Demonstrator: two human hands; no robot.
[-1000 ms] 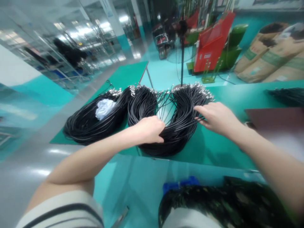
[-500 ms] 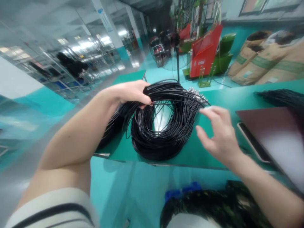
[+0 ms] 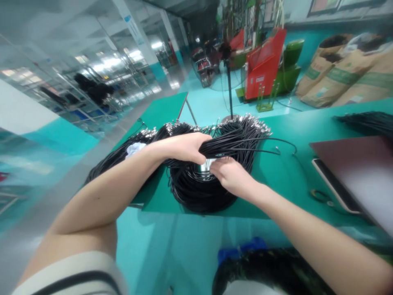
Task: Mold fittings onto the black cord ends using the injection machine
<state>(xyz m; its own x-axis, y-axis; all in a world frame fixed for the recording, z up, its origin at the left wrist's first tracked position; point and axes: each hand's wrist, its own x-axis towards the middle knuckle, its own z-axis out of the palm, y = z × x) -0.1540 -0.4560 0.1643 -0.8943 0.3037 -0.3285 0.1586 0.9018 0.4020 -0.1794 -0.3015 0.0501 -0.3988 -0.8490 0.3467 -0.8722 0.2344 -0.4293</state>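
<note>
While 2 bare hands work over it, the main coil of black cords [image 3: 202, 192] lies flat on a green tabletop [image 3: 276, 192], its metal-tipped cord ends [image 3: 245, 123] fanned along its far edge.

Left hand [image 3: 181, 147]: rests on top of the main coil, its fingers [image 3: 196, 149] clenched around a thick bunch of cords.

Right hand [image 3: 233, 176]: sits at the near side of that bunch, at the centre of the main coil. Its fingers [image 3: 219, 166] are tucked in among the strands, and whether they grasp anything cannot be told.

Left of the main coil: 1 second black coil [image 3: 107, 170], partly under the left forearm, with a white cloth [image 3: 135, 149] lying on it.

Right of the main coil: 1 loose black cord [image 3: 273, 141] curving across the tabletop; 1 small dark wire loop [image 3: 319, 196]; 1 flat mauve-brown panel [image 3: 346, 172]; 1 further black bundle [image 3: 368, 123].

Beyond the main coil, on the floor: 1 pedestal fan [image 3: 229, 82], 1 red machine [image 3: 262, 65] and stacked woven sacks [image 3: 337, 69].

Nearer than the main coil: 1 blue object [image 3: 241, 254], partly hidden.
</note>
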